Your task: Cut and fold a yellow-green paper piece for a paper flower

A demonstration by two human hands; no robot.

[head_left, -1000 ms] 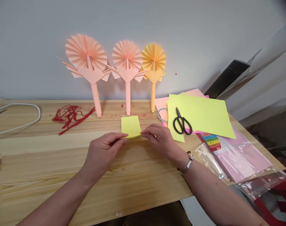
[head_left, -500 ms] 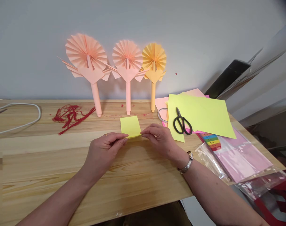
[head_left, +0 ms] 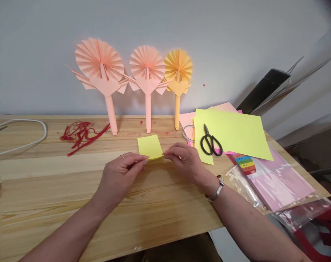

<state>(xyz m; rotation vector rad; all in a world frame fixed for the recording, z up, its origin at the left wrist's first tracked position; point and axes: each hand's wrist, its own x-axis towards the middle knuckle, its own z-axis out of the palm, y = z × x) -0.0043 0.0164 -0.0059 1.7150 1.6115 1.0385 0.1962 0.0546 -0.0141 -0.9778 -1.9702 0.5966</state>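
Observation:
A small piece of yellow paper [head_left: 150, 145] is held over the wooden table, its near edge folded into a narrow strip. My left hand [head_left: 121, 171] pinches the left end of that edge between thumb and fingers. At the right end, my right hand [head_left: 186, 162] pinches the same edge. Behind the paper, three folded paper fans lean on the wall: a large pink fan [head_left: 100, 60], a smaller pink fan [head_left: 147, 62] and an orange fan [head_left: 178, 63], each with a rolled paper handle.
Black-handled scissors [head_left: 211, 143] lie on yellow sheets [head_left: 236, 131] at the right, over pink paper. A clear plastic pack of pink paper [head_left: 285, 182] reaches the right table edge. Red threads [head_left: 82, 133] and a white cable [head_left: 44, 134] lie at the left. A black cylinder [head_left: 263, 89] leans behind.
The far part of the yellow paper has tilted slightly to the left. Both hands keep their pinch on its near edge and have hardly moved.

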